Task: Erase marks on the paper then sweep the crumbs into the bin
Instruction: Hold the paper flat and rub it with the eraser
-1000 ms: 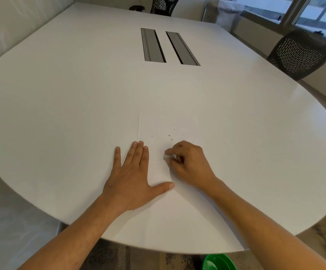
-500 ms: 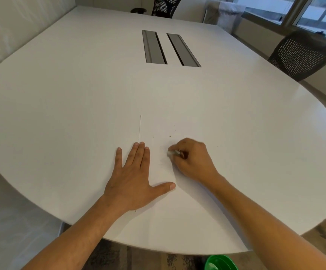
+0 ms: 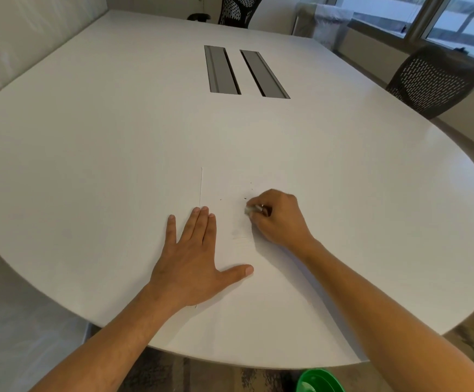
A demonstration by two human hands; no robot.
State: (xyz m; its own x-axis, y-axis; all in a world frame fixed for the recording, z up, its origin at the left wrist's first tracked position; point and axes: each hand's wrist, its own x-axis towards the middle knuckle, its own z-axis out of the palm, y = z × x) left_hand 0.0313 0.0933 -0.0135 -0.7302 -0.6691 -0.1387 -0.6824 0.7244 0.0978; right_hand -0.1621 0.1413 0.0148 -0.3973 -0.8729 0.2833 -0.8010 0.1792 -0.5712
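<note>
Keep flat, open left hand [image 3: 193,264] pinning thin white paper sheet [image 3: 230,250] while right hand [image 3: 275,219], pinching small white eraser [image 3: 249,209], rubs lightly toward 12 o'clock.

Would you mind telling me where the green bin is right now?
In the head view, the green bin sits on the floor at the bottom edge, right of centre, below the table's near rim and beside the right forearm.

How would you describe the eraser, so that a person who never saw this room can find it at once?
Start at the big white table and find the sheet of paper at its near edge, which the left hand presses flat. On that sheet the right hand pinches the eraser. It is the small pale block at the fingertips, much larger than the dark crumbs beside it.
</note>
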